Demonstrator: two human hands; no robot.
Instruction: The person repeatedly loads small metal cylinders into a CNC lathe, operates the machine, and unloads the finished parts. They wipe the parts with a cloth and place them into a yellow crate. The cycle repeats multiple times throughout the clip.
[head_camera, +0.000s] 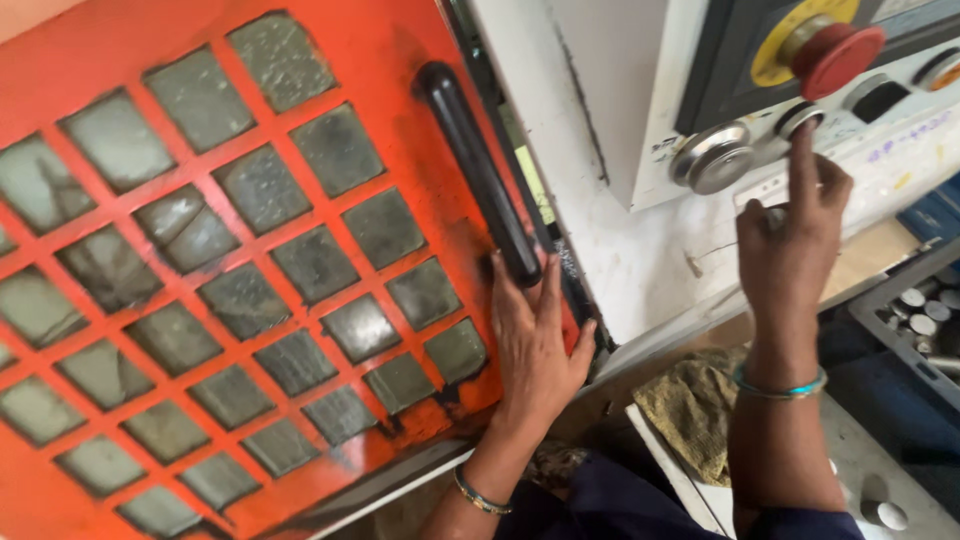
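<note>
Orange machine door (120, 40) with its grid of grimy window panes filled the left. Left hand (533, 330) lay flat and open on the door's right edge, fingertips touching the lower end of the black handle (478, 170), whose long axis ran up-left from the hand. Right hand (790, 235), gripping nothing, index extended, touched the round button (800, 120) directly above it on the control panel (900, 110), between silver knob (712, 157) and red emergency stop (835, 55).

Bright, even daylight; frame tilted and slightly soft.
Glare sat on the orange door (230, 280) panes and the white panel (620, 230); motion blur softened the right hand (795, 235); lower right corner fell darker.
</note>
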